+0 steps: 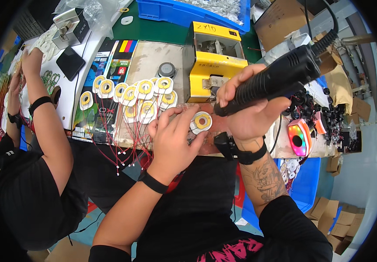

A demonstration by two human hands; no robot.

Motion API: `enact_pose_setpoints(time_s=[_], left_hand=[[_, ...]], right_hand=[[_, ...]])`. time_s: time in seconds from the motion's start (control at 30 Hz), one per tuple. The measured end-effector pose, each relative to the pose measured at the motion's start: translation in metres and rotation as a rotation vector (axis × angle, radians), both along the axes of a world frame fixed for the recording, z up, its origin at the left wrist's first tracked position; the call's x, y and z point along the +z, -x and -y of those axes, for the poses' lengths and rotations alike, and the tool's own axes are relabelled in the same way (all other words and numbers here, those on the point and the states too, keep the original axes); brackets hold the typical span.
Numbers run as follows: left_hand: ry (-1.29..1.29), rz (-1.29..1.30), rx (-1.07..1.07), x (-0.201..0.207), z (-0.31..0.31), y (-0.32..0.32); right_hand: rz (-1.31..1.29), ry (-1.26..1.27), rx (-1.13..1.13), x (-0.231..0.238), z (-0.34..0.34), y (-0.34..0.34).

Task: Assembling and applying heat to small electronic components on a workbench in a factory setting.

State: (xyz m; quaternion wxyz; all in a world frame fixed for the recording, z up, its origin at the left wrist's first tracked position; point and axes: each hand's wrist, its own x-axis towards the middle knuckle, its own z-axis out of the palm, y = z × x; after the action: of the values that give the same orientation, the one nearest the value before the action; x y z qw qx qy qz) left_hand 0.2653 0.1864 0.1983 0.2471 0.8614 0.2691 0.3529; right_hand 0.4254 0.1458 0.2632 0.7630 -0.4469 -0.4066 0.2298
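Observation:
My right hand (254,118) grips a black corded electric screwdriver (276,76), held at a slant with its lower end toward the bench. Between the thumb and fingers of my left hand (175,137) is a white part with a yellow ring (203,121), resting at the bench's near side. Its lower left is hidden by my fingers. Left of that hand lies a pile of similar white parts with yellow rings (146,87), some overlapping. Their red wires (123,135) trail over the near edge and end in small white connectors. Black bands circle both my wrists.
Behind my hands stands a yellow screw feeder (214,65). A round dark grey object (166,70) sits beside it. At right, a lamp glows in several colours (299,137) near a heap of black parts (328,118). A co-worker's arm (48,118) is at left. Blue bins (306,183) stand nearby.

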Motion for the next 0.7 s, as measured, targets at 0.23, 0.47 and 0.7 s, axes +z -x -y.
enact_pose_setpoints(time_s=[0.23,0.47,0.7], left_hand=[[0.055,-0.004,0.0,-0.001,0.0,0.003],[0.037,0.003,0.009,-0.001,0.001,0.004],[0.043,0.007,0.017,-0.002,0.0,0.004]], right_hand=[[0.035,0.124,-0.025,-0.004,0.002,0.03],[0.031,0.135,-0.018,-0.006,0.0,0.033],[0.038,0.15,0.024,-0.009,-0.002,0.033]])
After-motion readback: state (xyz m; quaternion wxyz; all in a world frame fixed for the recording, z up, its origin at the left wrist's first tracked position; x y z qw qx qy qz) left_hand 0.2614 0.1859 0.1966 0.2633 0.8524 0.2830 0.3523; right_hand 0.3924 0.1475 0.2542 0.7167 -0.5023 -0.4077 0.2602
